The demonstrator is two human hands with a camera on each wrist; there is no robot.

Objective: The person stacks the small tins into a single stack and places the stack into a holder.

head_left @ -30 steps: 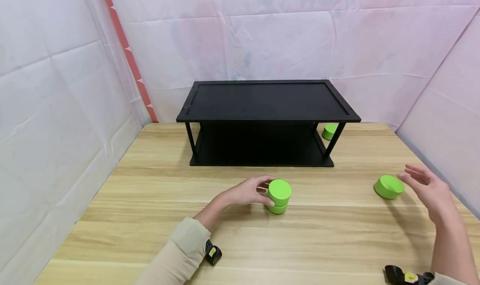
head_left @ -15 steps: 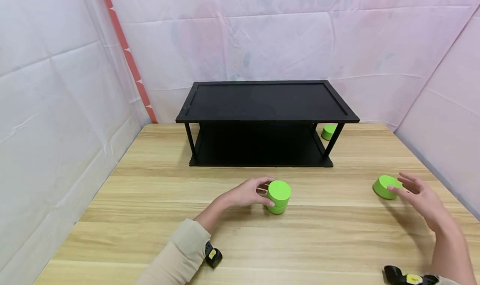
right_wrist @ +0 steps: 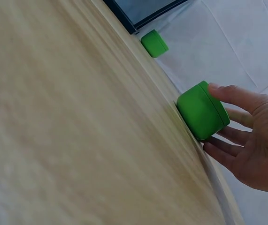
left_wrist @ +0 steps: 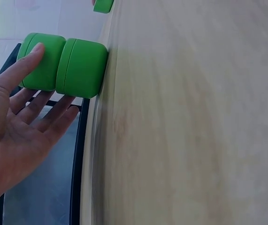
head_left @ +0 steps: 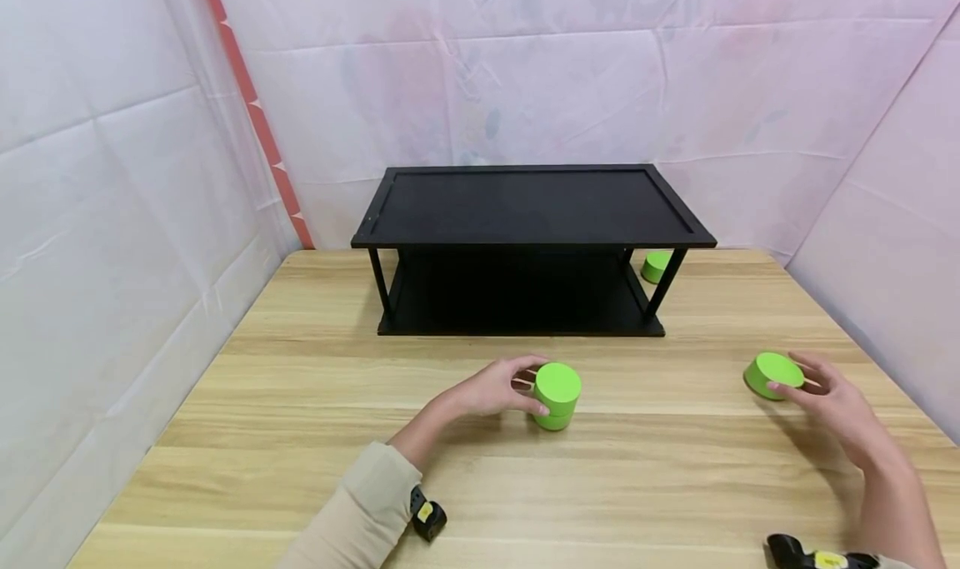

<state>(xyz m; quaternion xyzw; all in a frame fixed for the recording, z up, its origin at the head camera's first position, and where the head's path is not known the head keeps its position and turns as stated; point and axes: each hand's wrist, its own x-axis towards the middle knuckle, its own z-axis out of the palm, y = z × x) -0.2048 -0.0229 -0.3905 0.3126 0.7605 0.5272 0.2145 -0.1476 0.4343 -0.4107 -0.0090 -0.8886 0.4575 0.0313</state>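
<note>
Pale, faintly printed cloth [head_left: 525,69] walls the space on three sides, a red strip [head_left: 258,119] running down near its left corner. Within stands a wood-grained table [head_left: 262,402], and toward its back a black two-tier shelf [head_left: 525,207], both tiers seen from the head; each wrist view catches only part of that frame. Nearer, the left hand [head_left: 501,387] holds the top of a stack of two green pots, its thumb on one side of the upper pot [head_left: 558,381] and fingers on the other. Beneath, the lower pot [head_left: 553,421] sits on the table. Well to the right, the right hand [head_left: 842,404] has thumb and fingers round the right pot [head_left: 772,371], also on the table; how firmly cannot be told. The far pot [head_left: 655,266], half hidden by a shelf post from the head, shows clear of it in the right wrist view, just beside the shelf's corner. Wrist views also reveal fine lid seams on the pots; they are closed, contents hidden.
</note>
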